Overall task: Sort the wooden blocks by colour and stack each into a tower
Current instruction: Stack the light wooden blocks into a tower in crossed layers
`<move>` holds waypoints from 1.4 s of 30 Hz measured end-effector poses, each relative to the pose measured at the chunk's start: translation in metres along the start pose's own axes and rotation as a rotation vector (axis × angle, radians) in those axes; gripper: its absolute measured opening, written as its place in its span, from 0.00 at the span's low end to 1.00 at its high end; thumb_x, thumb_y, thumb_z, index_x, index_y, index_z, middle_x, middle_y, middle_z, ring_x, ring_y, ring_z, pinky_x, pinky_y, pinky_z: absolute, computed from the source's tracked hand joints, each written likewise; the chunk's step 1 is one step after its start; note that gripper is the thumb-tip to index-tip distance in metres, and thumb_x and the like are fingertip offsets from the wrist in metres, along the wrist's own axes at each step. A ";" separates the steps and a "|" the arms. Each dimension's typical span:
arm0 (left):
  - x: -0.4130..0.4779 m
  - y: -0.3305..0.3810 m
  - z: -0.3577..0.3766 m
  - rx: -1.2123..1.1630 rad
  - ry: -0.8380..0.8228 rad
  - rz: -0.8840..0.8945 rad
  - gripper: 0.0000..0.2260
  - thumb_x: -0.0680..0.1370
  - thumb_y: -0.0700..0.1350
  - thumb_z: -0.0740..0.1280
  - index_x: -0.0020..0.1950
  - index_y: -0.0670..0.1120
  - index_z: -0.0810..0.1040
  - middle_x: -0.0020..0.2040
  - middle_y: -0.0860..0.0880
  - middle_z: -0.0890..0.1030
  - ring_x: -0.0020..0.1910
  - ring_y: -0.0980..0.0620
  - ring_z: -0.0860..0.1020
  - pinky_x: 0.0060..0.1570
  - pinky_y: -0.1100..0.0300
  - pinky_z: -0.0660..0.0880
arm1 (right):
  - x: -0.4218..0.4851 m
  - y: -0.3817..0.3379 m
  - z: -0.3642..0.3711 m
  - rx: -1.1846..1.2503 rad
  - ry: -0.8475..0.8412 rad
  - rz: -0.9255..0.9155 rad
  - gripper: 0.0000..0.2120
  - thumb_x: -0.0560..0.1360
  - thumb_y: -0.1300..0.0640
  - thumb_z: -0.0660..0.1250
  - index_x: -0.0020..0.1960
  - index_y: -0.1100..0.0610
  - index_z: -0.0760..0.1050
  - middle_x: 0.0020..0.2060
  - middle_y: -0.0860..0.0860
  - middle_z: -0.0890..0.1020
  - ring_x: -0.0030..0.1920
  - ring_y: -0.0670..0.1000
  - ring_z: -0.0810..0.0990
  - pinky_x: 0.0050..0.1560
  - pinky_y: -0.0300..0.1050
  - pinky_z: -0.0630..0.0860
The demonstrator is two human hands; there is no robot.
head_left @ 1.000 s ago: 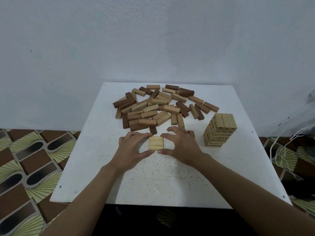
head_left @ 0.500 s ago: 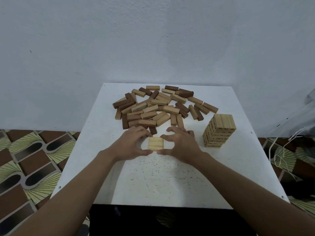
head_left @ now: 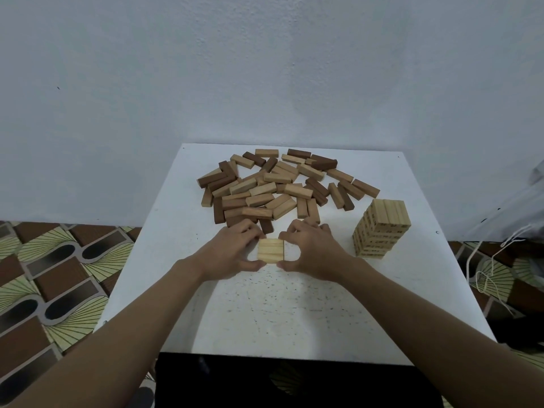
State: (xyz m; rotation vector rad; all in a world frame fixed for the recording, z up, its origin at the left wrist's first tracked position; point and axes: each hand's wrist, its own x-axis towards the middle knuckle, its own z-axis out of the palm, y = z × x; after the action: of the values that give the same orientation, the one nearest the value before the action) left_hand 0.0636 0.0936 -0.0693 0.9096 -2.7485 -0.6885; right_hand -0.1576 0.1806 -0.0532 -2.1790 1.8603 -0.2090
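Both my left hand (head_left: 232, 251) and right hand (head_left: 313, 250) pinch the pale block layer (head_left: 270, 251) between them; light, stiff wood, I judge, so I squeeze its sides evenly.

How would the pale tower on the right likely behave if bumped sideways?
The pale tower stands many layers high on a narrow base, so it would probably topple rather than slide. Its layers are separate loose blocks, so a push may shift only some. Being rigid wood, blocks likely scatter unbroken.
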 end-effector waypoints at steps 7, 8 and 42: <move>-0.003 0.003 -0.004 -0.097 -0.041 -0.025 0.24 0.76 0.59 0.72 0.67 0.49 0.74 0.59 0.55 0.70 0.54 0.54 0.73 0.55 0.57 0.73 | -0.002 -0.003 -0.001 -0.038 -0.029 -0.047 0.26 0.76 0.39 0.66 0.69 0.51 0.70 0.60 0.49 0.73 0.61 0.51 0.69 0.61 0.55 0.69; -0.003 0.004 -0.007 -0.137 -0.044 -0.031 0.23 0.76 0.59 0.72 0.67 0.50 0.74 0.59 0.55 0.70 0.55 0.54 0.73 0.54 0.58 0.73 | -0.002 -0.004 -0.003 0.007 -0.032 -0.034 0.25 0.76 0.40 0.67 0.69 0.51 0.70 0.60 0.49 0.74 0.61 0.50 0.70 0.61 0.55 0.70; 0.130 0.179 -0.059 0.089 0.026 0.218 0.20 0.76 0.64 0.69 0.64 0.56 0.75 0.55 0.58 0.72 0.56 0.58 0.68 0.59 0.53 0.68 | -0.106 0.112 -0.165 0.147 0.149 0.148 0.21 0.76 0.40 0.67 0.66 0.43 0.72 0.57 0.41 0.69 0.63 0.46 0.62 0.67 0.54 0.64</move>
State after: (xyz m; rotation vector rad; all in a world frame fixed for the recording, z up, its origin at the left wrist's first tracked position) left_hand -0.1167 0.1203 0.0692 0.6160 -2.8172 -0.5164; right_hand -0.3272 0.2510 0.0775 -1.9664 2.0062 -0.4736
